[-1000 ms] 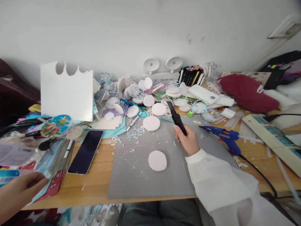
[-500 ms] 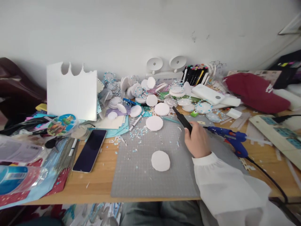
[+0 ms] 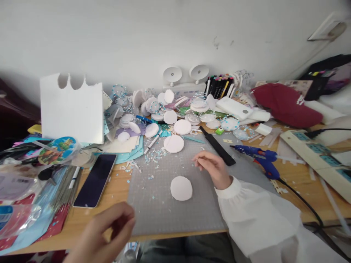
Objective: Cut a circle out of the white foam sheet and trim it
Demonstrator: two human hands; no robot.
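Note:
My left hand (image 3: 106, 230) has come in at the lower left, over the table's front edge. Its fingers curl in toward the thumb, and nothing shows between them. Over the grey cutting mat (image 3: 153, 215) is my right hand (image 3: 212, 168), in a white sleeve, its fingers loosely bent and partly apart, holding nothing I can see. Just below and left of it lies a white round disc (image 3: 181, 188), touched by neither hand. A long black tool with a narrow end (image 3: 219, 147), perhaps a craft knife, rests on the mat beyond my right hand.
Another disc (image 3: 173, 144) lies at the mat's back edge, before a heap of discs and beaded rings. At right are a blue glue gun (image 3: 255, 153) with its cord and a power strip (image 3: 315, 153). A phone (image 3: 95, 180) and a white board (image 3: 72, 109) are at left.
My right hand has let go of the black tool, which now lies on the mat, and has moved left toward the disc. My left hand has entered at the lower left.

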